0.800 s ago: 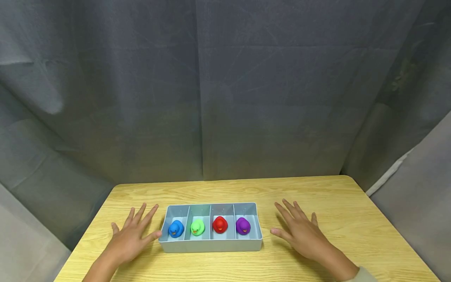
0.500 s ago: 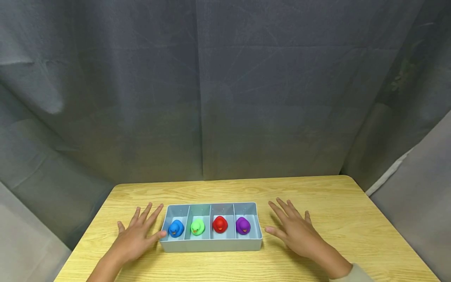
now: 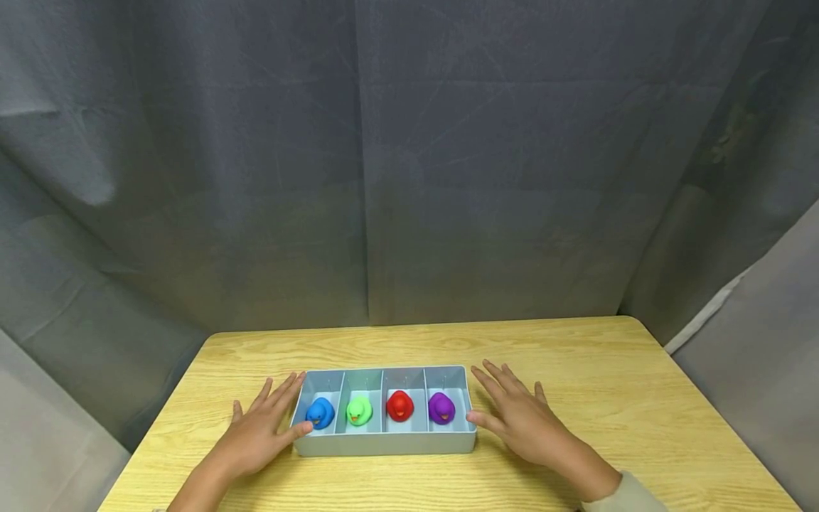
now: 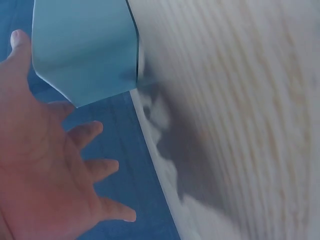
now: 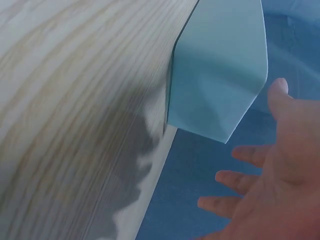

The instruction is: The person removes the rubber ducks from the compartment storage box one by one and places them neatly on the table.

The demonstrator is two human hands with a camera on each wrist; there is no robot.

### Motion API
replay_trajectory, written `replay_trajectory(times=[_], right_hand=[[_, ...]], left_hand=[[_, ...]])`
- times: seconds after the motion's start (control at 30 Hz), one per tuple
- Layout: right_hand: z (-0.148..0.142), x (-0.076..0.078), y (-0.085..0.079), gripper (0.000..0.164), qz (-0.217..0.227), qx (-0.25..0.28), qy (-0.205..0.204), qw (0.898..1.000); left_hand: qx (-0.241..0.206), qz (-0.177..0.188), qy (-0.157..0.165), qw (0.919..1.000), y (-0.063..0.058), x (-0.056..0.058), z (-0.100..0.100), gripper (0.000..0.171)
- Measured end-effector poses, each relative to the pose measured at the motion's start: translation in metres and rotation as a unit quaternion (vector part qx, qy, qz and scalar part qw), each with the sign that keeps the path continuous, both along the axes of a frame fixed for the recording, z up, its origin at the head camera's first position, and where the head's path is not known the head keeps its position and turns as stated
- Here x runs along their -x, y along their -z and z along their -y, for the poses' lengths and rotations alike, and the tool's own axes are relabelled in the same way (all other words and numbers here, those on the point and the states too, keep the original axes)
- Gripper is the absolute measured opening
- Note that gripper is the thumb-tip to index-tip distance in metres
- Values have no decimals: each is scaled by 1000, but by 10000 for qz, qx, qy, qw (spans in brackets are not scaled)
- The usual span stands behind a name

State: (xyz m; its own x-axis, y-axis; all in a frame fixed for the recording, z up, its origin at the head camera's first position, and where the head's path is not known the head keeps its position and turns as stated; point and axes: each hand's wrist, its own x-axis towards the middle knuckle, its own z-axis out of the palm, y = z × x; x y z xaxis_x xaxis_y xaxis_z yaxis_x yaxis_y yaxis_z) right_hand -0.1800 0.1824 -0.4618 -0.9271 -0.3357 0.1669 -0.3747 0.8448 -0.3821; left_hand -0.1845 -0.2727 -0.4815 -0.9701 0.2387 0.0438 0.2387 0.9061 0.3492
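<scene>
Our box (image 3: 384, 445) sits on the surface (image 3: 608, 370), nearer the left edge than the right, with four ducks (image 3: 399, 407) inside. Our left hand (image 3: 252, 439) and right hand (image 3: 525, 424) are spread by its ends; we can't tell if they touch it. This looks like the reach; a hold would need both hands pressing in.

The site was a curtained workstation; the type of building could not be determined. A dark grey fabric curtain (image 3: 512, 178) closed off the rear, with a lighter grey fabric panel (image 3: 761, 370) at the right. A wood-grain tabletop (image 3: 614, 398), its far corners rounded, stood within this enclosure.
</scene>
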Motion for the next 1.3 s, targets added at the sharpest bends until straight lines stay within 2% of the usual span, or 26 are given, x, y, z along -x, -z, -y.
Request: replay_trajectory(times=[0.23,0.47,0.73,1.0,1.3], right_hand=[[8,2,1,74,184,188,-157,9995],[14,6,3,73,544,417,-332,9971],[20,11,7,71,836,892,-618,9906],[24,17,11,66,1107,1128,-675,9851],[31,21,11,57,1146,1389,-630,9816]], left_hand=[[-269,399,116,9988,-4,0,-4,84],[-406,708,166,9965,-3,3,-6,83],[-921,1151,218,9888,0,6,-6,83],[-1154,1141,309,9863,2,7,-6,84],[-1196,1105,286,9862,3,6,-6,84]])
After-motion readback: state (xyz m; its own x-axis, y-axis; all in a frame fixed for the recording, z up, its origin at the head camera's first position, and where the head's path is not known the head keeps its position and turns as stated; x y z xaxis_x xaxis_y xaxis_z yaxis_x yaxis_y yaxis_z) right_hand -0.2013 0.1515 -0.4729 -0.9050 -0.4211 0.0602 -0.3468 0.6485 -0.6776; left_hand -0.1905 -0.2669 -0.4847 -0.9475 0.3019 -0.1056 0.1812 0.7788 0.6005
